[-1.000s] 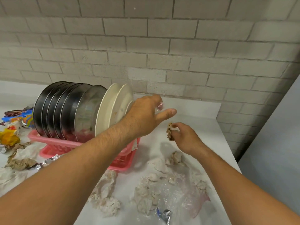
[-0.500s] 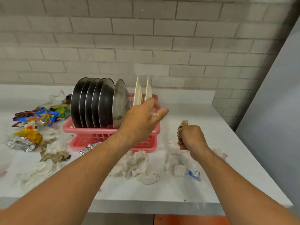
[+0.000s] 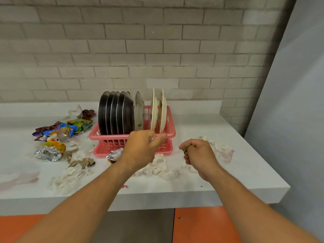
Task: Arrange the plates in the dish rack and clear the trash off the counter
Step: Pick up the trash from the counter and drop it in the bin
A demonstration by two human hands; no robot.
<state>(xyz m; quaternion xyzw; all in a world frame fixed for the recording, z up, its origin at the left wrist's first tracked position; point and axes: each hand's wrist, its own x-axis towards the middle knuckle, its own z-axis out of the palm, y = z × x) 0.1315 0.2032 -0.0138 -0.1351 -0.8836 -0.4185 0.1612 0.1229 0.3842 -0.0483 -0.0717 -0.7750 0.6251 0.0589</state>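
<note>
1. Both my hands have drawn back from the pink dish rack (image 3: 172, 127) toward the near edge of the counter (image 3: 228, 181), and I stand farther off. Each carries a bit of trash away, so the clearing is under way.
2. The steel plates (image 3: 114, 114) and two cream plates (image 3: 154, 113) stand upright in the rack; arranging looks finished.
3. My left hand (image 3: 142, 146) pinches a small clear scrap (image 3: 152, 138) between thumb and curled fingers (image 3: 162, 137).
4. My right hand (image 3: 198, 155) is fisted round a brown crumpled scrap (image 3: 186, 148).
5. Tissue wads (image 3: 157, 165), a foil ball (image 3: 47, 153) and snack wrappers (image 3: 68, 127) lie on the counter, not yet cleared.
</note>
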